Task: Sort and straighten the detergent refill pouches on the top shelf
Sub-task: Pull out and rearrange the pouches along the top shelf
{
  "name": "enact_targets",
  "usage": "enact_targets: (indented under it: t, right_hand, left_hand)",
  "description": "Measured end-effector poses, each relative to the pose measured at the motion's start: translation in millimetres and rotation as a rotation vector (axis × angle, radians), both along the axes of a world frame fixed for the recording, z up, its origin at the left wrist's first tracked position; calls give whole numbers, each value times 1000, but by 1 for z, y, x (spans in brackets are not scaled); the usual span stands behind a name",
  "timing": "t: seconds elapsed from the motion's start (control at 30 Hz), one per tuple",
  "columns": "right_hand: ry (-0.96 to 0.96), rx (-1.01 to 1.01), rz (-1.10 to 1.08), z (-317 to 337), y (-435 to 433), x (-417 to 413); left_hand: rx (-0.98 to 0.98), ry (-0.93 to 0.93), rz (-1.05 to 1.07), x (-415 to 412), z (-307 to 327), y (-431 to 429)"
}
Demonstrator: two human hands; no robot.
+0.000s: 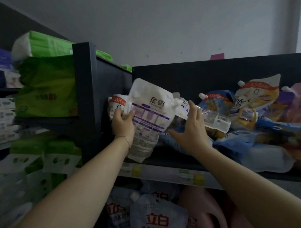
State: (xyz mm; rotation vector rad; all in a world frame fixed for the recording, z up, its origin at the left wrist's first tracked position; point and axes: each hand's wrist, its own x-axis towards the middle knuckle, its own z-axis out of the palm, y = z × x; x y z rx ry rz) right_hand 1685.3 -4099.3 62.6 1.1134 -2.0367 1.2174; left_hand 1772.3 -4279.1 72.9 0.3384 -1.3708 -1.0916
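Two pouches are handled at the left end of the top shelf (167, 158). The white pouch (149, 114) is gripped by the left hand (123, 123). The next pouch (213, 118) is touched by straight fingers of the right hand (191, 129).

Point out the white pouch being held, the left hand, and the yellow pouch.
white pouch (151, 105): head view, printed back panel
left hand (123, 123): head view, back of hand
yellow pouch (259, 98): head view, front label

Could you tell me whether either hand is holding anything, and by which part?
The left hand grips the white and purple pouch by its left edge. The right hand holds nothing; its straight fingers touch a neighbouring pouch.
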Motion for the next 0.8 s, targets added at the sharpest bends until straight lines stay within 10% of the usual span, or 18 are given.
enact_targets:
  t: [0.2,0.43,0.6,0.8]
  right_hand:
    - [-140,345,22,-23,-36,27]
    - [-356,285,165,-44,-94,49]
    - [-189,315,139,-46,-114,48]
    - [186,560,-12,-25,-92,20]
  left_hand:
    - [223,-125,38,7,-11,-31]
    - [-182,-291,68,11,-40,-41]
    - [-714,-548,436,22,-69,-37]
    - [-815,-553,413,22,-68,-24]
